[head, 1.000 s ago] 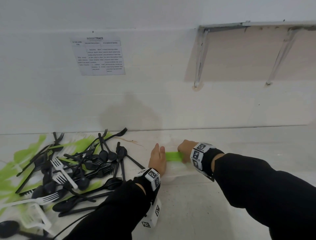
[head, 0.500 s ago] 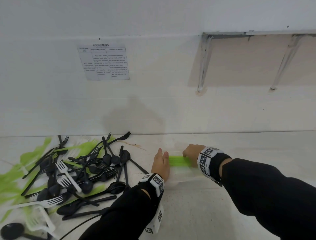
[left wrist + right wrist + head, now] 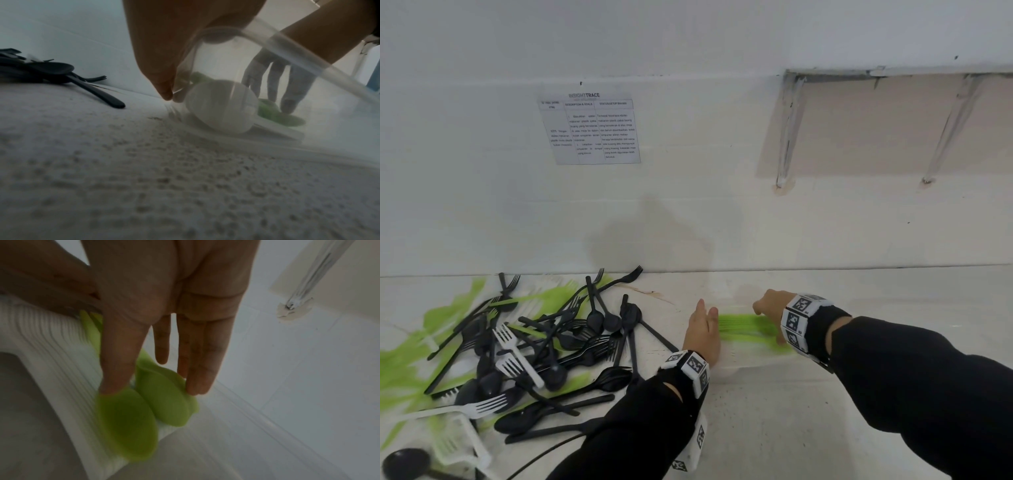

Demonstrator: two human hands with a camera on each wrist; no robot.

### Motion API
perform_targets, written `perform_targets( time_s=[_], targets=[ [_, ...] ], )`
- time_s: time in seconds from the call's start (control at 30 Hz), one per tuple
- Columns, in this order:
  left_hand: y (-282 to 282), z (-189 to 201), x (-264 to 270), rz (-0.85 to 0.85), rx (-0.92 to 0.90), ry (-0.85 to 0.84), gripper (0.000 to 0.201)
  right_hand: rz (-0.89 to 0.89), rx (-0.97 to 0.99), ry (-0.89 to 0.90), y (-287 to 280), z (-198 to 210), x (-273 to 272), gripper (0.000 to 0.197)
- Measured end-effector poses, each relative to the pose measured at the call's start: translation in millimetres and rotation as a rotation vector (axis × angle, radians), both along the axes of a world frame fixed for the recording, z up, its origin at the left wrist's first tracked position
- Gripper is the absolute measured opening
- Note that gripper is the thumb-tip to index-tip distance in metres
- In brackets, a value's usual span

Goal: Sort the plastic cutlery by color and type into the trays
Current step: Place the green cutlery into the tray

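Note:
A clear plastic tray (image 3: 736, 363) lies on the white table by the wall. Inside it, green spoons (image 3: 748, 325) (image 3: 144, 402) lie on a stack of white spoons (image 3: 61, 353) (image 3: 222, 107). My right hand (image 3: 767, 305) (image 3: 164, 369) reaches into the tray and presses straight fingertips (image 3: 197, 386) on the green spoon bowls. My left hand (image 3: 702, 329) (image 3: 164, 48) holds the tray's left end, fingers down the outside and what looks like the thumb inside. A mixed pile of black, white and green cutlery (image 3: 544, 346) lies to the left.
The wall (image 3: 688, 222) rises right behind the tray. A small white slotted holder (image 3: 458, 442) and a black spoon (image 3: 404, 464) lie at the table's front left. Bare table (image 3: 774, 428) stretches in front of the tray and to its right.
My right hand has slid a little to the right along the green spoons, baring more of their length. My left hand has stayed at the tray's left end.

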State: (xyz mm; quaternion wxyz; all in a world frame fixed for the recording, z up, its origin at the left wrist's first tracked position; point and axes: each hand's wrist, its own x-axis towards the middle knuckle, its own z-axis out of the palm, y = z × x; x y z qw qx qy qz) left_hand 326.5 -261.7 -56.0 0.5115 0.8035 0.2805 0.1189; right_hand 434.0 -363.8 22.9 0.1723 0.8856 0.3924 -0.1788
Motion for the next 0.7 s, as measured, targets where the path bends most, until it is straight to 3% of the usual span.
perform_targets(
  time_s=[0.13,0.27,0.33,0.43,0.7],
  targets=[
    [1,0,0,0.000,0.007,0.004,0.054,0.122,-0.076,-0.031,3,-8,0,0.059],
    [0,0,-1,-0.007,0.010,0.009,0.055,0.188,-0.049,-0.060,-1,-1,-3,0.068],
    [1,0,-1,-0.006,0.010,0.012,0.055,0.214,-0.108,-0.042,-1,2,-6,0.059],
    [3,-1,0,-0.003,0.015,0.017,0.055,0.231,-0.190,-0.036,-1,2,-13,0.029],
    [1,-2,1,0.004,0.008,0.010,0.055,0.182,-0.104,-0.082,2,8,-9,0.022]
  ],
)
